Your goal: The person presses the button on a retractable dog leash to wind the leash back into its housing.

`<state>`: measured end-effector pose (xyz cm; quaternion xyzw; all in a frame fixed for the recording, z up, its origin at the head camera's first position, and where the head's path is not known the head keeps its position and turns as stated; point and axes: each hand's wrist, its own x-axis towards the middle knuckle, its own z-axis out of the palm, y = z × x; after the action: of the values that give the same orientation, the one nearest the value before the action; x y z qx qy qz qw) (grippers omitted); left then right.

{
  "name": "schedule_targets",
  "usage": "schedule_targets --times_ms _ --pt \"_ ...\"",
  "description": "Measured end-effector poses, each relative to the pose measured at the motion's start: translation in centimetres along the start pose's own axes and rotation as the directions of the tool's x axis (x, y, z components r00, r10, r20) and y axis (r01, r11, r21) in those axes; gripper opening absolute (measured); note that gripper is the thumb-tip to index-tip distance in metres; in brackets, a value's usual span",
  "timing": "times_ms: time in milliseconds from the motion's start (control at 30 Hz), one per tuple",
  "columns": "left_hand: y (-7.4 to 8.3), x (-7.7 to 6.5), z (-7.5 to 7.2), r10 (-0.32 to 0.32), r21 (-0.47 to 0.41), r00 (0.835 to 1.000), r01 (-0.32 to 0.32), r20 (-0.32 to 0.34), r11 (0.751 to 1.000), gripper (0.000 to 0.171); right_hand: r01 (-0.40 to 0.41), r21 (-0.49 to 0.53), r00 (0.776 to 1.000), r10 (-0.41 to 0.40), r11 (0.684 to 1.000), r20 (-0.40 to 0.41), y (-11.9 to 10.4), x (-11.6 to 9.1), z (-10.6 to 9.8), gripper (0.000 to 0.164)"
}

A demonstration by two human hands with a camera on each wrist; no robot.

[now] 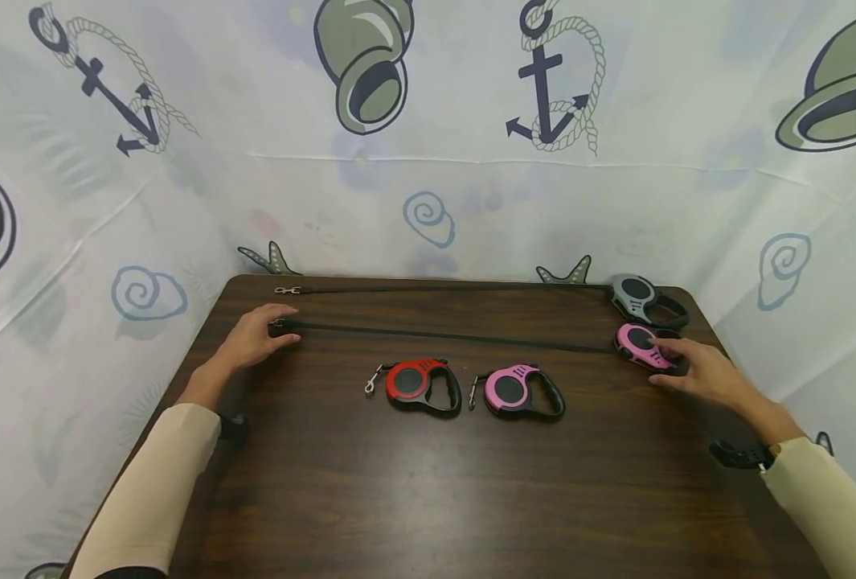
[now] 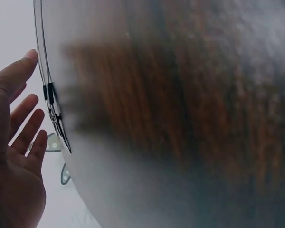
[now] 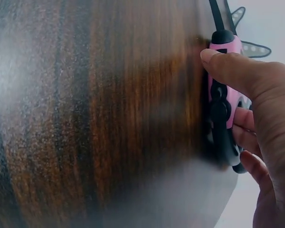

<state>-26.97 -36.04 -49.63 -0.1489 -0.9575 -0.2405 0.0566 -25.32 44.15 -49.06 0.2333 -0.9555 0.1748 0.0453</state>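
Stretched across the brown table, a black leash strap runs from a metal clip (image 1: pixel 277 323) at the left to a pink retractable leash (image 1: pixel 639 344) at the right. My left hand (image 1: pixel 255 336) is beside the clip, thumb and fingers spread apart around it without gripping. My right hand (image 1: pixel 710 370) holds the pink leash casing, thumb along one side and fingers at the other. In the right wrist view, the fingers partly reach behind the casing (image 3: pixel 232 102), near its black handle. Behind it, a grey retractable leash (image 1: pixel 634 296) lies with its strap drawn out leftward too.
A red retractable leash (image 1: pixel 409 383) and a second pink retractable leash (image 1: pixel 509 389) lie mid-table, straps wound in and clips at their left. A patterned white cloth (image 1: pixel 428 185) hangs behind the table (image 1: pixel 428 498) and along both sides.
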Motion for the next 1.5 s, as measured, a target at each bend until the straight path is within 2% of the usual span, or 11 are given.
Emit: schedule_targets --times_ms 200,467,867,1100,1500 --pt "-0.6 0.1 0.0 -0.012 -0.008 1.0 0.013 0.022 1.0 0.056 -0.006 -0.014 1.0 0.007 1.0 0.015 0.3 0.0 0.6 0.072" --pt "-1.7 0.2 -0.1 -0.017 0.004 1.0 0.017 -0.012 1.0 0.049 0.05 -0.029 0.997 -0.052 0.998 -0.063 0.5 0.1 1.2 0.073" --pt "-2.1 0.3 -0.6 -0.017 -0.006 1.0 0.017 0.02 1.0 0.036 -0.004 -0.014 0.999 0.003 1.0 -0.046 0.2 0.0 1.4 0.069" --pt "-2.1 0.1 -0.6 0.011 -0.029 1.0 -0.011 -0.001 1.0 0.026 0.004 -0.038 0.997 -0.007 0.999 -0.077 0.3 0.1 1.6 0.068" --pt "-2.2 0.0 -0.5 0.078 -0.029 0.996 -0.08 -0.049 0.996 0.015 -0.035 -0.019 0.996 0.033 0.999 -0.085 0.1 0.0 1.8 0.066"
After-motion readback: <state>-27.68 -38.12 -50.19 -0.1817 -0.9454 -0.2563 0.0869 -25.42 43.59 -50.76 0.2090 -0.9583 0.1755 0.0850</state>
